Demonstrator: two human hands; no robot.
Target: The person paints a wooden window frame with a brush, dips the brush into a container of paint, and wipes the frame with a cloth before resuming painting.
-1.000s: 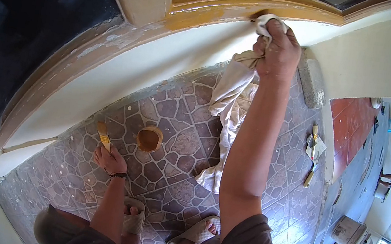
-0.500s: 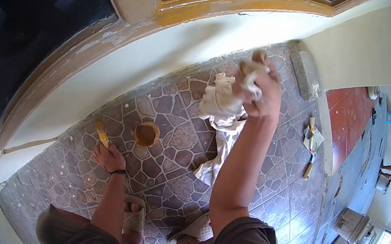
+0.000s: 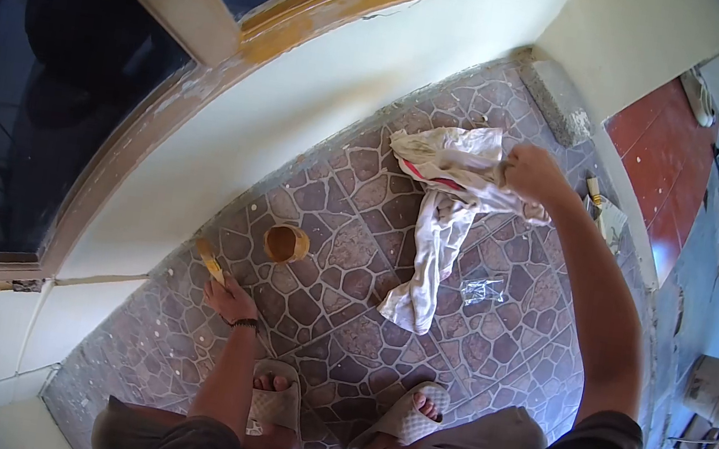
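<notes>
A paintbrush (image 3: 210, 260) with a yellow ferrule is gripped in my left hand (image 3: 231, 300), its bristles directed toward the wall. Close to that hand stands a small round tub (image 3: 285, 243) holding something brown, probably paint. My right hand (image 3: 534, 174) is closed on the right side of a crumpled white cloth (image 3: 448, 214) with a red strip, which lies spread over the stone-patterned floor. Just below the cloth is a piece of clear plastic (image 3: 482, 290).
Above the white wall (image 3: 232, 151) runs a window frame (image 3: 285, 35), partly ochre, partly worn. A concrete block (image 3: 556, 98) sits in the far corner. Another brush (image 3: 595, 191) lies at the right, near red tiles (image 3: 664, 152). A bucket (image 3: 711, 389) stands farther right.
My right hand has come down from its raised position and moved right, pulling the cloth wider. The clear plastic is now uncovered. My left hand still holds the paintbrush; the whole view has shifted.
</notes>
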